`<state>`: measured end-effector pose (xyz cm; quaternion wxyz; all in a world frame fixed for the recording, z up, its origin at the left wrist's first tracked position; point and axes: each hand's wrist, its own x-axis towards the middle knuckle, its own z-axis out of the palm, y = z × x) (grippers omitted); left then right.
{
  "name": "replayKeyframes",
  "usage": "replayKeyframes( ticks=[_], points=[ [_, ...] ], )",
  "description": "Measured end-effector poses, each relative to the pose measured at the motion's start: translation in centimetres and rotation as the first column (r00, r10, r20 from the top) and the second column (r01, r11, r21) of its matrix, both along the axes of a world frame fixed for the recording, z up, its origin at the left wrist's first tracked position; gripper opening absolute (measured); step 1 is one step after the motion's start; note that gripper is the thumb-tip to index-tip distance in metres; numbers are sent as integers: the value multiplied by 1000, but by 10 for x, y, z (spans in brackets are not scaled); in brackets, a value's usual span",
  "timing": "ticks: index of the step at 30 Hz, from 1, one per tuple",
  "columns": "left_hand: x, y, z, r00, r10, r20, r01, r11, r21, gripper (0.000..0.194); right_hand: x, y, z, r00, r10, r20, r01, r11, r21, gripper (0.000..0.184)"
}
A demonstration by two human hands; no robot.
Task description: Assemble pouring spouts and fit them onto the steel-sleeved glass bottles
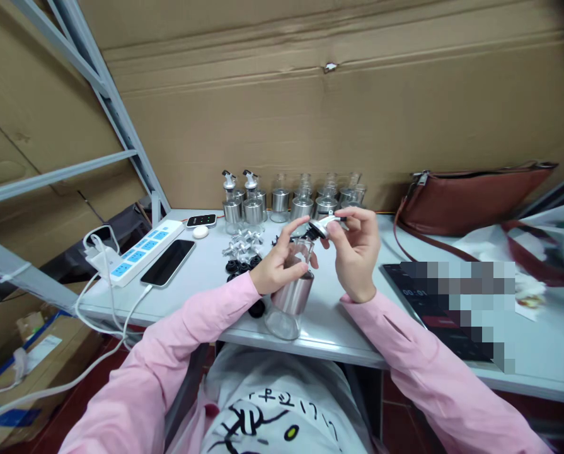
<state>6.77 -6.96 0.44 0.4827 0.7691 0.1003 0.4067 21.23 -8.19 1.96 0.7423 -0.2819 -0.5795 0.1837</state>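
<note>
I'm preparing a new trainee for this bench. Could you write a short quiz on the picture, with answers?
1. What is the left hand gripping?
2. True or false: the right hand holds a spout.
3. How many of the back bottles have spouts fitted?

Key:
1. The front bottle.
2. True.
3. Two.
</note>
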Motion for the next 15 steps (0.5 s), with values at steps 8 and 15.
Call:
replayKeyframes(
  ticks=[8, 15],
  points=[
    [1, 1, -4, 1000, 30, 4, -30, 999, -21, 78, 5, -2, -4, 969, -49, 244, 42, 999, 34, 14],
    [2, -2, -5, 989, 141, 43, -140, 990, -19, 77, 4, 0, -9, 919, 62, 390, -89, 995, 50, 33]
  ],
)
